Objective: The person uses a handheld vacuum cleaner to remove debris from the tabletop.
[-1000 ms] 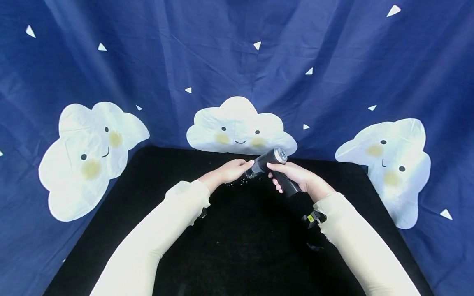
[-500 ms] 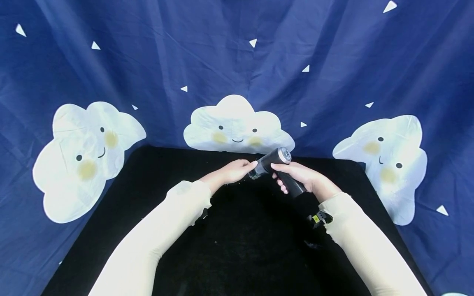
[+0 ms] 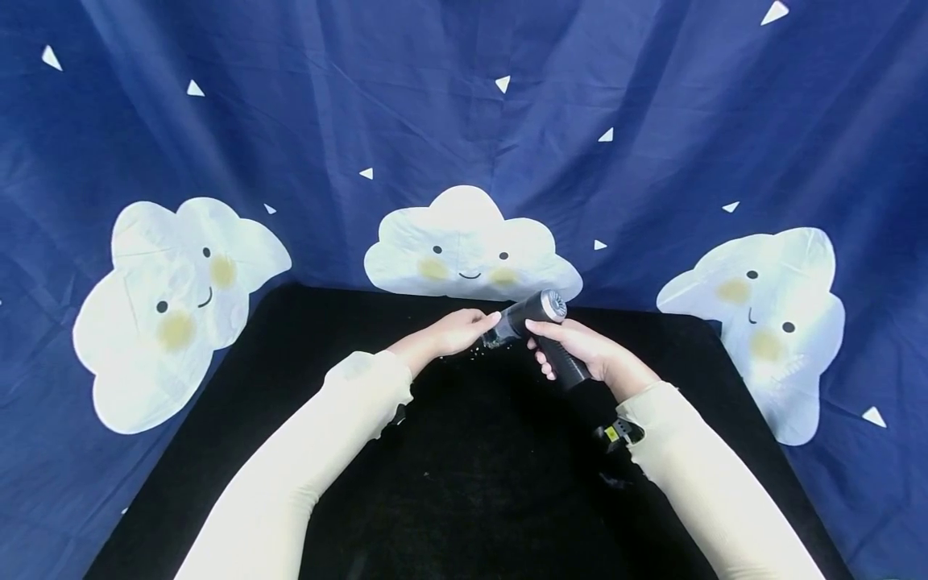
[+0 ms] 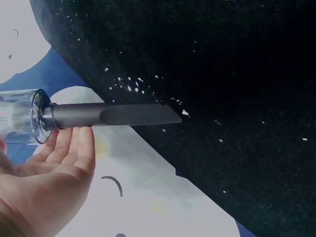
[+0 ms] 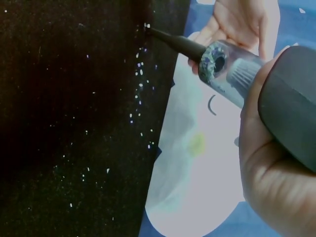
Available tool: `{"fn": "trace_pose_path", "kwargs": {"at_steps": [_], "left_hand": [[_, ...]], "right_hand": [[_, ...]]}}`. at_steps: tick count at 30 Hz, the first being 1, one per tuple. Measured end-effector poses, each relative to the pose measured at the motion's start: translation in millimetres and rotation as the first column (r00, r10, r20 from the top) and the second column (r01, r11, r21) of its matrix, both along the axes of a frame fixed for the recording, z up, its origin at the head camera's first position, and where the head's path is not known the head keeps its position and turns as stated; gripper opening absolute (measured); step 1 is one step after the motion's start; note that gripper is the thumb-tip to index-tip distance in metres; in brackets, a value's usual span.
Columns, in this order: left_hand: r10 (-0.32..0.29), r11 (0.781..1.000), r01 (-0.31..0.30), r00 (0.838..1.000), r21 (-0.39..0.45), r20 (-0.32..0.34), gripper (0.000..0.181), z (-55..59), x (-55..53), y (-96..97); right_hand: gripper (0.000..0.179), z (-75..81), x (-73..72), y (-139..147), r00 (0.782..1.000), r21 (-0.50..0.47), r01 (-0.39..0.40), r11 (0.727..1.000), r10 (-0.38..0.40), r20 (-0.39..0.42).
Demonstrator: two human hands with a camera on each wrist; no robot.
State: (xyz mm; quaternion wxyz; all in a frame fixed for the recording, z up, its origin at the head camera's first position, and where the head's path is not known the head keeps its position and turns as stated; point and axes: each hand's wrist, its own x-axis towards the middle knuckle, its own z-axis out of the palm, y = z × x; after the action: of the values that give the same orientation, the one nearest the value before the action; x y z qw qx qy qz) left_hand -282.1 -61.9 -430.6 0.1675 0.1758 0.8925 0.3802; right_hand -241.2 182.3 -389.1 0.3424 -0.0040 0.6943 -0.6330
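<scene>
A black handheld vacuum cleaner (image 3: 528,314) with a silver end is held in both hands over the far part of the black cloth. My right hand (image 3: 583,345) grips its handle. At the front, my left hand (image 3: 457,332) holds it, thumb near the clear dust cup (image 4: 19,116) and fingertips against the base of the dark crevice nozzle (image 4: 133,114). The slanted nozzle tip points down among small white bits (image 5: 139,74) scattered on the cloth. Some debris (image 5: 212,59) shows inside the cup, around the inlet.
The black cloth (image 3: 464,483) covers the surface, with more pale specks (image 5: 84,173) strewn about. Behind and at the sides hangs a blue curtain (image 3: 435,80) printed with white clouds and triangles. A wrist camera mount (image 3: 615,435) hangs under my right cuff.
The vacuum cleaner and both hands shift a little to the right, then back slightly left. Both holds stay the same. The head view sways a little.
</scene>
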Motion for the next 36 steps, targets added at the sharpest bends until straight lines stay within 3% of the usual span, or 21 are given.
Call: {"fn": "trace_pose_path", "kwargs": {"at_steps": [9,21,29,36], "left_hand": [[0.003,1.0,-0.003,1.0,-0.014,-0.014,0.065,-1.2,-0.3,-3.0],[-0.015,1.0,0.015,1.0,-0.007,0.01,0.066,4.7,6.5,-0.4],[-0.018,0.999,0.019,0.999,-0.026,0.039,0.067,3.4,6.0,0.1],[-0.026,0.999,0.027,1.0,-0.028,0.016,0.066,3.0,4.5,-1.1]], "right_hand": [[0.041,-2.3,-2.5,-1.3,1.0,0.002,-0.009,1.0,0.009,0.01],[0.041,6.5,-2.5,6.0,0.999,0.022,-0.038,0.999,0.038,0.012],[0.04,1.1,-1.8,5.6,0.999,-0.004,-0.034,0.999,0.034,0.022],[0.04,-1.2,-0.8,4.1,0.999,-0.02,-0.02,1.0,0.021,0.039]]}}
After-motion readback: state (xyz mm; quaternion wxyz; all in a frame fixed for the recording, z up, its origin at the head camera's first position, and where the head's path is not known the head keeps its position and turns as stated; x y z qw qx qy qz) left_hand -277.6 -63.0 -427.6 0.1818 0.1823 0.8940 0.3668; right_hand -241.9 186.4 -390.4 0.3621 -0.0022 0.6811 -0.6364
